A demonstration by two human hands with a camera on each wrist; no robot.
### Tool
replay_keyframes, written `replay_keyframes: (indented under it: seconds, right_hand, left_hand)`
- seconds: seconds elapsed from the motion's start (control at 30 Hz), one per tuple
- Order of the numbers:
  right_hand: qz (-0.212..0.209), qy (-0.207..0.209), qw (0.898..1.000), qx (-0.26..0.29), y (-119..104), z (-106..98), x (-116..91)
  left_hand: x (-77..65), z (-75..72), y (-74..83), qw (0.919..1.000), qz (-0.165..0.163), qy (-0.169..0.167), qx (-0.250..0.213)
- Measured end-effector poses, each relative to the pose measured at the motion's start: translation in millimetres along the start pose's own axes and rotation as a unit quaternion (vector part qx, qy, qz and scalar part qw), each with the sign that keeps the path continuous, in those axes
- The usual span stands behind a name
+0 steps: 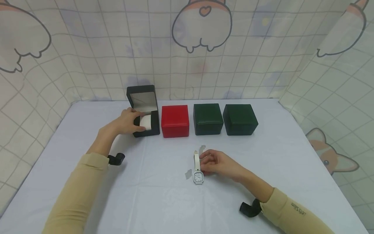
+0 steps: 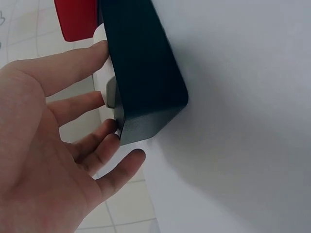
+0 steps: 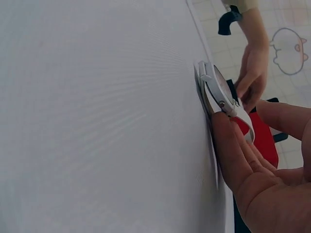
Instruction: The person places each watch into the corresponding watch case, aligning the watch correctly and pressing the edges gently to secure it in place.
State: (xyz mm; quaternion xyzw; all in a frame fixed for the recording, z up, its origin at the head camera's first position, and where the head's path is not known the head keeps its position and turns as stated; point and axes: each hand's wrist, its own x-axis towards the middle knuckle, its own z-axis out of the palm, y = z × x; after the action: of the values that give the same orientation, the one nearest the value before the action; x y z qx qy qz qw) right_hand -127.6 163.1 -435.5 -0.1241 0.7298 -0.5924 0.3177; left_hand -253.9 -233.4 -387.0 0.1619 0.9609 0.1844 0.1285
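An open black watch box (image 1: 155, 123) stands at the left of the row with its lid up. My left hand (image 1: 127, 121) reaches into it, thumb and index finger at opposite ends of the white cushion (image 1: 145, 122). In the left wrist view, the thumb and index finger lie against that cushion (image 2: 101, 73); the other fingers hang loosely by the box side. A wristwatch (image 1: 198, 177) with a white strap lies on the table. My right hand (image 1: 217, 165) is beside its strap, and in the right wrist view a fingertip meets the case (image 3: 219, 90) while the thumb stands apart.
Right of the black box stand a shut red box (image 1: 175, 121) and two shut dark green boxes (image 1: 207, 119) (image 1: 240, 119). Grey patches (image 1: 188, 174) mark the white tabletop (image 1: 152, 201) near the watch. A patterned curtain (image 1: 146, 65) rises behind the table's back edge.
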Motion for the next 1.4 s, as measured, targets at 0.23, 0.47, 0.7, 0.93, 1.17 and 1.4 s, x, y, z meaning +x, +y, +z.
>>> replay_keyframes:
  seconds: [0.23, 0.47, 0.7, 0.93, 1.17, 1.4]
  right_hand:
    - [-0.004, -0.006, 1.000, -0.011, -0.4, 0.4, -0.9]
    - [-0.003, -0.010, 0.999, -0.046, -2.2, 1.4, -0.5]
    - [-0.013, -0.009, 0.997, -0.082, -3.0, 2.3, 0.5]
    - [-0.017, -0.007, 0.995, -0.102, -3.0, 4.1, -0.1]
    - [-0.019, -0.002, 0.994, -0.111, -4.8, 6.6, -0.7]
    - [-0.021, -0.004, 0.991, -0.134, -3.7, 5.9, 0.8]
  left_hand:
    - [3.2, -2.6, -1.4, 0.9999, -0.004, -0.012, 0.007]
    - [6.6, -3.1, -2.4, 0.9996, -0.013, -0.020, 0.017]
    - [5.6, -4.3, -0.7, 0.9997, -0.012, -0.016, 0.011]
    - [4.2, -3.2, -1.0, 1.0000, -0.005, -0.005, -0.004]
    - [2.9, -1.4, -2.4, 0.9998, 0.002, 0.004, -0.022]
    - [3.1, 1.9, -6.8, 0.9992, 0.009, 0.018, -0.034]
